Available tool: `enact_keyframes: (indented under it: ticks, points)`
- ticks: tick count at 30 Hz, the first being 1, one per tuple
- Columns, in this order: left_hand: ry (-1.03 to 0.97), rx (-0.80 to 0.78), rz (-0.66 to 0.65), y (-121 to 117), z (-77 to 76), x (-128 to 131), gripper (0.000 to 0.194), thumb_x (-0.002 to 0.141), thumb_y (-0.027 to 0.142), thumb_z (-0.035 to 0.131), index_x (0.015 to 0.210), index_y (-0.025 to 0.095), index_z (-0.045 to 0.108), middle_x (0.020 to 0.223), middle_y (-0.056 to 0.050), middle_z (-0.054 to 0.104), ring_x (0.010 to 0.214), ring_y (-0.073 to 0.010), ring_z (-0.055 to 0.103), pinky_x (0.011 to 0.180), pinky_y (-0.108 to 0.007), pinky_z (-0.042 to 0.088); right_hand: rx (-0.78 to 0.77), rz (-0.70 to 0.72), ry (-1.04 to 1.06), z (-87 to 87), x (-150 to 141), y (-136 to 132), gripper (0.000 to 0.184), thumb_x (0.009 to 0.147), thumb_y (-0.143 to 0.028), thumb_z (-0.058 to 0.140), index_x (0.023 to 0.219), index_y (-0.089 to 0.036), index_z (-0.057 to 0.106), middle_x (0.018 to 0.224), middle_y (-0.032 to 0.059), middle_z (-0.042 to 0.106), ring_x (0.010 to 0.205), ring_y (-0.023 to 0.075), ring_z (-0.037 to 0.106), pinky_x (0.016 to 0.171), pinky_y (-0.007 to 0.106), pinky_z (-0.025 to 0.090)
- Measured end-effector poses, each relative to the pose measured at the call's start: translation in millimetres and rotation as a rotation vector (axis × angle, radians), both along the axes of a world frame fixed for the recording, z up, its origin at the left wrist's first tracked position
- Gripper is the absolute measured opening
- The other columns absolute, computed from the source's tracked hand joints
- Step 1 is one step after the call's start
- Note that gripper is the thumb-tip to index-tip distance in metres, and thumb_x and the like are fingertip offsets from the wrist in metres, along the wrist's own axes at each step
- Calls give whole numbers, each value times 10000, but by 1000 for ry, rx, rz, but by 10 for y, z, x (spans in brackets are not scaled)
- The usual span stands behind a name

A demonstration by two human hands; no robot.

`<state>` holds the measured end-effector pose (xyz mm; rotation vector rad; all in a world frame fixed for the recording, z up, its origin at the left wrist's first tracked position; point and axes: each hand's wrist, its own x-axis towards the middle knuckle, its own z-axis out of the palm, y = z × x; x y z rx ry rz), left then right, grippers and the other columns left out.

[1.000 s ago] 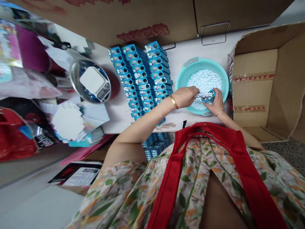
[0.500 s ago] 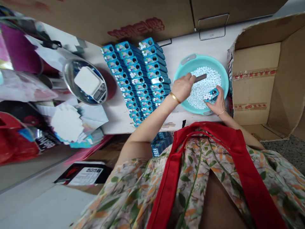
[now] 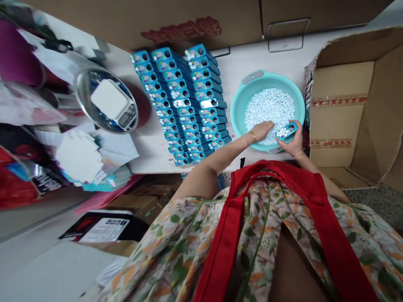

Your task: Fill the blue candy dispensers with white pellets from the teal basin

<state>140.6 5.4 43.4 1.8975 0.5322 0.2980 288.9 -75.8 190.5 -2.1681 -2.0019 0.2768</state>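
My right hand [image 3: 293, 140] grips a small blue tin [image 3: 286, 131] with white tablets in it, held over the near rim of a teal basin [image 3: 239, 100]. The basin holds a heap of small white tablets [image 3: 270, 110]. My left hand [image 3: 262, 129], a gold bangle on its wrist, reaches into the near side of the tablets with the fingers curled down among them; whether it holds any is hidden. Rows of matching blue tins [image 3: 185, 102] lie stacked on the table left of the basin.
An open cardboard box [image 3: 352, 105] stands right of the basin. A steel bowl on a small scale [image 3: 107, 105] sits at the left, with papers and bags beyond it. Cardboard cartons [image 3: 189, 21] line the back edge. A red apron covers my front.
My left hand held a flat metal piece above the tablets half a second ago; now it is lower, in the tablets by the near rim, with no metal piece visible. The blue tin stays in my right hand.
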Motion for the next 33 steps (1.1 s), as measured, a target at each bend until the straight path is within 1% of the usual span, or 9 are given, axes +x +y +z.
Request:
enact_keyframes:
  ticks: [4,8,14,17,21,25,29,31,33]
  points:
    - [-157,-153,-13,-9,-67,-36,500,974,145,505,1468,89,553,1489,-207,663,1308,-269,640,1165,-391,500,46,25,32,77,12,8,1014,756,-715,823,1505,-202,369,1458,204,591,1384,369,642,1243,657,523]
    - [-309,-270,37,118,-104,-232,453,987,298,552,1382,76,569,1367,-217,690,1093,-242,652,1034,-375,538,61,38,64,168,-59,-90,973,765,-666,840,1497,-214,386,1446,190,608,1354,355,657,1216,638,552]
    - [-405,-157,146,384,25,-896,431,1014,453,567,1328,159,578,1318,-167,684,1006,-223,632,949,-353,539,52,-10,-7,15,-125,-87,997,747,-581,892,1513,-199,382,1501,217,577,1408,370,628,1250,661,525]
    - [-350,-59,122,475,269,-1268,410,1017,380,547,1356,153,586,1297,-154,698,994,-219,636,943,-355,539,51,-16,-39,-146,-107,42,1004,753,-521,882,1540,-185,356,1533,227,553,1465,386,583,1284,685,481]
    - [-140,84,37,521,766,-1526,409,1011,262,540,1387,125,624,1288,-162,723,1077,-246,683,988,-365,543,13,32,-60,-273,-142,155,952,768,-386,825,1561,-172,345,1571,232,532,1530,397,526,1339,659,420]
    - [166,243,-29,464,1351,-1488,388,1029,156,499,1370,101,676,1350,-198,722,1233,-307,715,1026,-391,554,-14,49,-44,-336,-233,152,914,768,-337,804,1556,-183,368,1602,232,522,1577,405,483,1385,645,356]
    - [384,306,-11,295,1899,-1364,414,1024,59,501,1406,63,662,1322,-230,734,1232,-331,755,965,-371,579,-49,9,7,-406,-291,136,916,732,-294,813,1537,-195,387,1617,224,517,1604,411,455,1398,666,325]
    - [392,342,7,208,2068,-1346,411,1039,31,461,1397,44,661,1286,-237,741,1237,-330,759,961,-362,580,-65,-21,51,-414,-308,136,913,718,-294,821,1519,-199,394,1606,223,524,1588,410,472,1387,673,339]
    - [363,374,39,161,2104,-1385,407,1055,20,403,1345,49,687,1236,-222,746,1209,-318,768,941,-352,575,-73,-54,102,-389,-325,131,912,715,-313,835,1506,-206,396,1583,217,539,1554,402,508,1366,672,371]
